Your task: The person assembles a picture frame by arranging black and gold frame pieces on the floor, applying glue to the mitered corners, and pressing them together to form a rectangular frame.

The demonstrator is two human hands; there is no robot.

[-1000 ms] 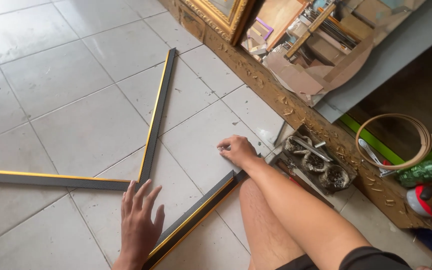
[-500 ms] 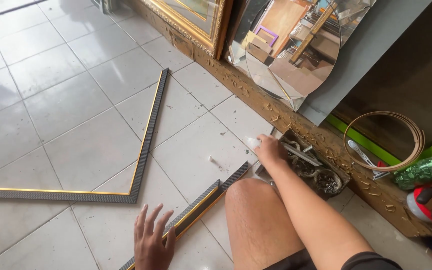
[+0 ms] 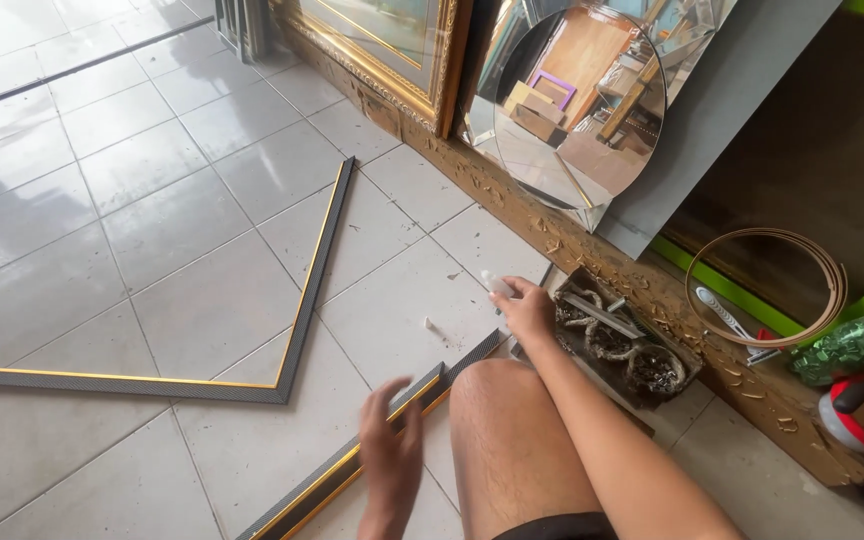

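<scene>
The right hand pinches a small white object beside the box of metal parts. The left hand, blurred, rests with loose fingers on the black and gold frame strip, which lies on the tiled floor.

The single head-worn camera is looking steeply down and forward from above the seated person's bare knee, taking in the tiled floor from close range, with the lower edge of the view nearest the body. It is facing toward 12 o'clock, where a gilt picture frame and a round mirror are leaning at about 1 o'clock, farther off. The left hand is sitting close at 6 o'clock, the right hand is reaching toward 1 o'clock, and no second view is sharing the scene.
</scene>
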